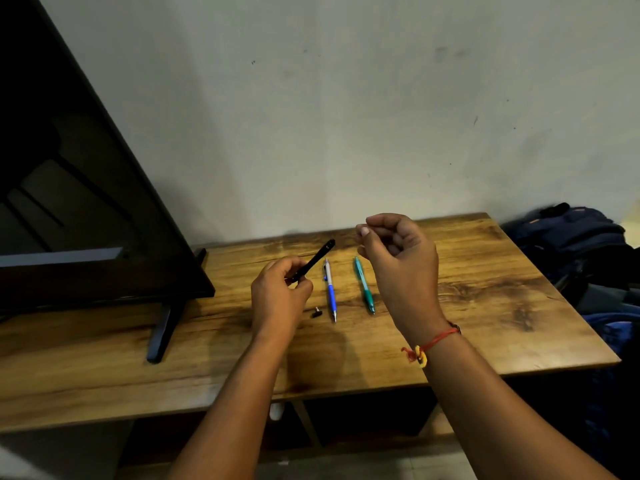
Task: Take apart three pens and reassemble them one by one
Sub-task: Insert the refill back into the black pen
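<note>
The wooden table [485,271] reached the wall at its far edge. A dark television [86,202] and its stand foot [162,334] took the left part, and a blue backpack [571,237] lay beyond the right edge. The left hand [277,292] gripped the lower end of a black pen barrel [317,258], which pointed up and to the right above the table. The right hand [398,258] was raised, apart from the barrel, its fingers curled with the thumb on the forefinger. Whether it pinched something could not be told. A blue pen [330,292] and a green pen [364,285] lay side by side between the hands, and a small black piece [316,312] lay just left of the blue pen's tip.
</note>
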